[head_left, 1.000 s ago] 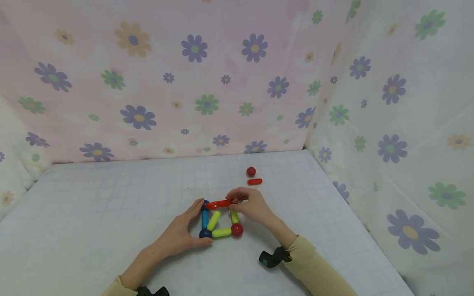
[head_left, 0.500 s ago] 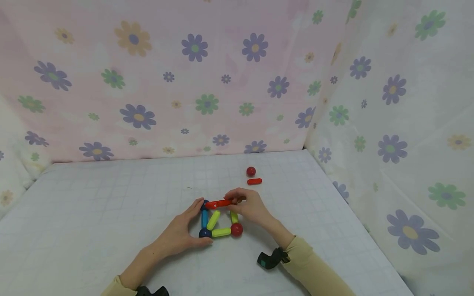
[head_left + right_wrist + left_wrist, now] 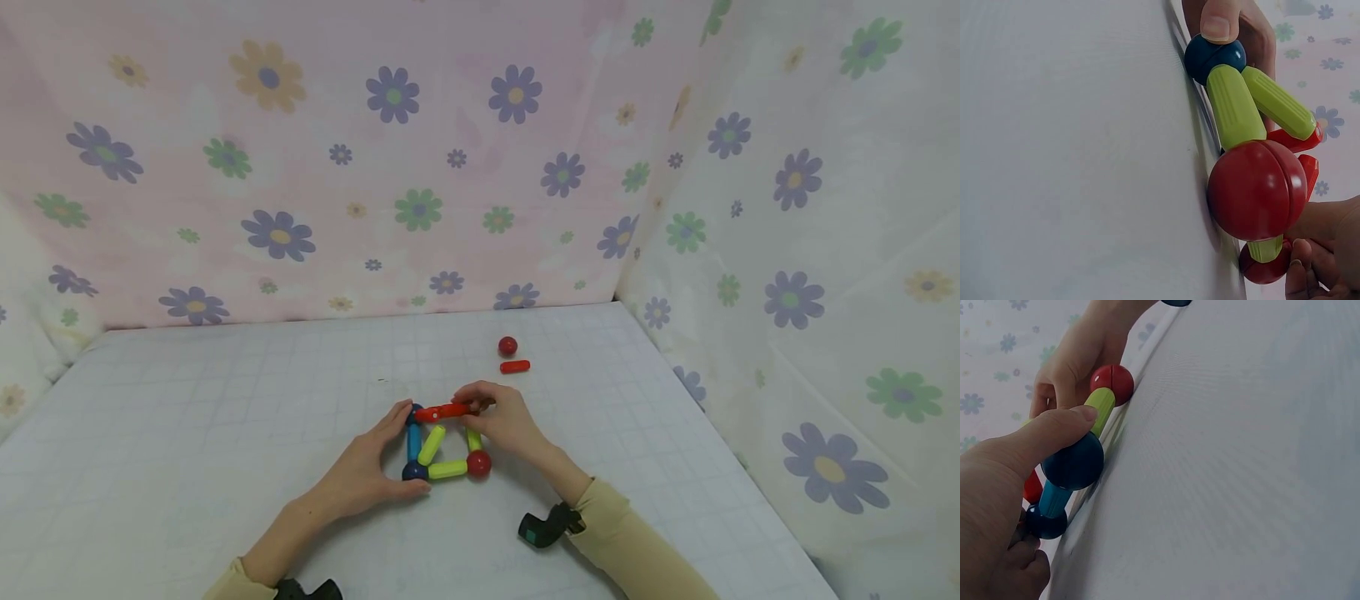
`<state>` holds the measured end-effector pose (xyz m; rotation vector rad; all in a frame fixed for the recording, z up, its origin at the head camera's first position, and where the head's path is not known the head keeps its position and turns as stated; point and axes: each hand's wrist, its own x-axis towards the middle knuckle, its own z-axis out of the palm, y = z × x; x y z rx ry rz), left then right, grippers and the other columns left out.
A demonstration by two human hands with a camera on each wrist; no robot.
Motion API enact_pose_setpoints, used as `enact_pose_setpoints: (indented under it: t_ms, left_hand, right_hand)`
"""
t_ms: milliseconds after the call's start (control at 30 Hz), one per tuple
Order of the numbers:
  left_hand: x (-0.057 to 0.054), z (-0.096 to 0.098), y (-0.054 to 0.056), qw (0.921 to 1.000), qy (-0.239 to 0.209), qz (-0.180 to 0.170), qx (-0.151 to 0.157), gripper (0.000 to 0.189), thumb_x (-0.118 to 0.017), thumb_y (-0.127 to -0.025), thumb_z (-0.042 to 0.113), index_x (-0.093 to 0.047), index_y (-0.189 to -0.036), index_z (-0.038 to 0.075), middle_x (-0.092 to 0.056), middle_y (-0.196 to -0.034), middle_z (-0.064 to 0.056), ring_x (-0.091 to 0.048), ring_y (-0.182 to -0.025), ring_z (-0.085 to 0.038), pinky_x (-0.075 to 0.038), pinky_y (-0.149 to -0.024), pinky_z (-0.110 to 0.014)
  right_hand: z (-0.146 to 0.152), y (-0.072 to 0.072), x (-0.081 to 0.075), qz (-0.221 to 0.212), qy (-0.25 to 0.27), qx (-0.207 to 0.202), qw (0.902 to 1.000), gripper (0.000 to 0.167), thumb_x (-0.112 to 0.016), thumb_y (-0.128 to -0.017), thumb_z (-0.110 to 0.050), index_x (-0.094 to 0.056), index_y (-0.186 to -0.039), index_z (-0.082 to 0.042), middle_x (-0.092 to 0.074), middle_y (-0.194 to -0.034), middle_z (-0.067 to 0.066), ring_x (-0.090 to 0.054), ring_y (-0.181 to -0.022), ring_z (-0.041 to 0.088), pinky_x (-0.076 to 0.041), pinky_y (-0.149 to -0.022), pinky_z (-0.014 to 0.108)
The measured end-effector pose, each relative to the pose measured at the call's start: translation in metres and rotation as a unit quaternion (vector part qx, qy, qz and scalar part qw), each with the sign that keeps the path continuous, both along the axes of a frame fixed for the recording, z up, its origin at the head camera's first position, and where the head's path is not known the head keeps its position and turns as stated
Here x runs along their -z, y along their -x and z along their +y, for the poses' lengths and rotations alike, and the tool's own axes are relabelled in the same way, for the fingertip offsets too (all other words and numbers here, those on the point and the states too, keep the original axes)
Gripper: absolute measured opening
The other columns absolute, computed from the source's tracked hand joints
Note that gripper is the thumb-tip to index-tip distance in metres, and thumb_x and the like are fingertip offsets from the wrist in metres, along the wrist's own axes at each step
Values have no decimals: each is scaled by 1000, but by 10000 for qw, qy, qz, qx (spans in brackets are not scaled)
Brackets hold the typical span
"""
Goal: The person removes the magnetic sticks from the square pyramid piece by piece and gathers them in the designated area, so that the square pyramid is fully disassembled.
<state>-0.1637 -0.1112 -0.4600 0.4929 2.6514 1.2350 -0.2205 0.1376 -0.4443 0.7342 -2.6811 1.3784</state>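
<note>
A frame of magnetic sticks and balls lies on the table in the head view. My left hand [image 3: 363,475] holds its left side, thumb on the near dark blue ball [image 3: 416,471] and fingers at the far dark blue ball [image 3: 1047,524]. A blue stick [image 3: 414,442] joins these balls. Lime sticks form the near side [image 3: 447,469] and right side, meeting at a red ball [image 3: 478,463]; another lime stick [image 3: 1279,103] slants up from the near blue ball. My right hand [image 3: 510,421] pinches a red stick [image 3: 453,410] at the far side. Beside its fingers is another red ball [image 3: 1265,264].
Beyond the right hand, a loose red ball [image 3: 507,345] and a loose red stick [image 3: 515,367] lie on the white table [image 3: 225,400]. Flower-patterned cloth [image 3: 450,183] rises behind the table and along its sides.
My right hand and forearm have shifted very slightly left. The left hand keeps its hold, and the frame stays in place.
</note>
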Motion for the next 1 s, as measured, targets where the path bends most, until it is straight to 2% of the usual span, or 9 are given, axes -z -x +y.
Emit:
enact_pose_setpoints:
  t_ms: [400,667,1000]
  left_hand:
    - [0,0,0,10000,-21,37,52,112,-84,-73,55,-24,-160,18,-21,-167,0,-22,-153,-29,-30,-116,-61]
    - [0,0,0,10000,-4,45,44,113,-84,-72,56,-24,-160,19,-21,-167,1,-22,-153,-28,-30,-117,-60]
    - [0,0,1,10000,-6,27,49,112,-84,-72,57,-24,-160,19,-21,-167,0,-23,-153,-29,-30,-116,-61]
  right_hand:
    - [-1,1,2,-259,80,131,9995,32,-75,-85,1,-70,-115,-9,-72,-104,2,-59,-88,16,-56,-83,33]
    - [-1,1,3,-334,-15,213,9992,32,-75,-85,0,-70,-115,-11,-71,-103,0,-59,-88,15,-54,-82,26]
    - [2,3,5,-278,64,-10,9996,33,-73,-85,3,-74,-116,-9,-70,-104,-1,-58,-89,17,-54,-83,34]
